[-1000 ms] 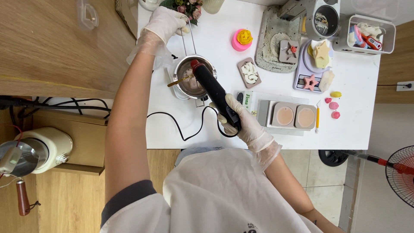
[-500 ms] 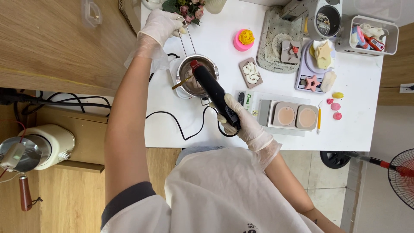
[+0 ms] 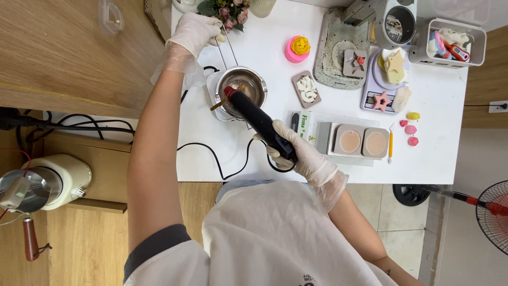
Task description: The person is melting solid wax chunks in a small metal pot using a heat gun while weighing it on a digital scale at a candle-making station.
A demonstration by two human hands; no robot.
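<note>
Gloved hands are working over a white table (image 3: 254,159) in the head view. A small metal pot (image 3: 241,87) is sitting on a warmer near the table's left edge, between the two hands. The left hand (image 3: 197,29) is closing around the end of the pot's long wire handle (image 3: 226,46), beside a bunch of flowers (image 3: 225,8). The right hand (image 3: 296,151) is gripping a black heat gun (image 3: 257,121) tightly, its red nozzle pointing over the pot's near rim. A grey mould (image 3: 353,140) with two round fillings is lying just right of that hand.
</note>
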